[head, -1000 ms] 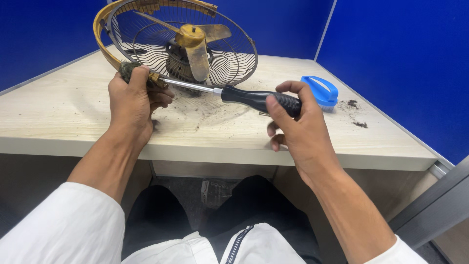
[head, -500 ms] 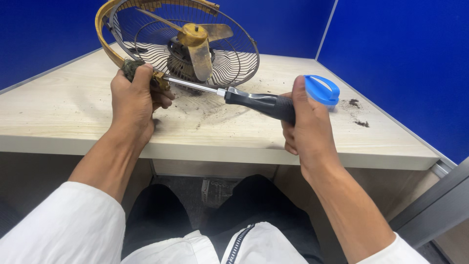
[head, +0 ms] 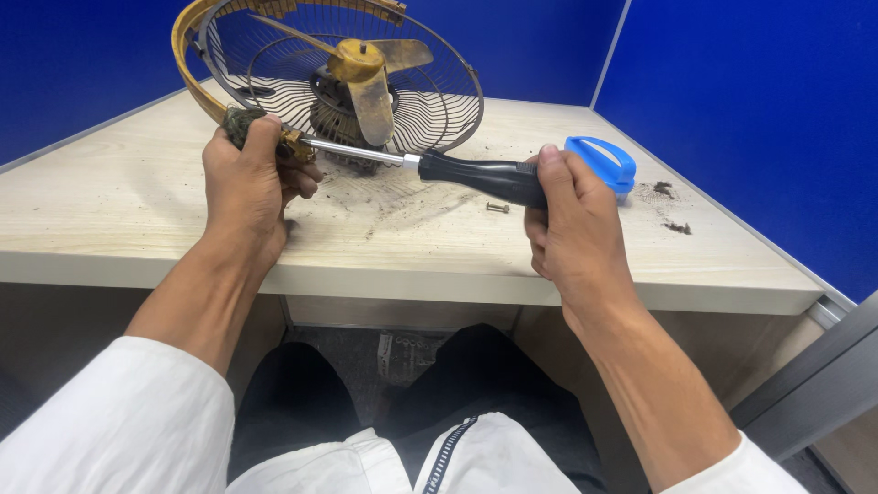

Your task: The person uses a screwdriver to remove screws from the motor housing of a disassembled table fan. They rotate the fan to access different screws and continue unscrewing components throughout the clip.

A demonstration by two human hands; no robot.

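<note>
1. Mid-unscrewing: the left hand clamps the yellowed rim of an old fan guard on the tabletop, while the right hand grips the black screwdriver, its tip at the rim clip.
2. Next likely calls for steady turning with the tip seated.
3. Since half a second ago, the right hand has rolled on the handle; a loose screw now shows.
</note>
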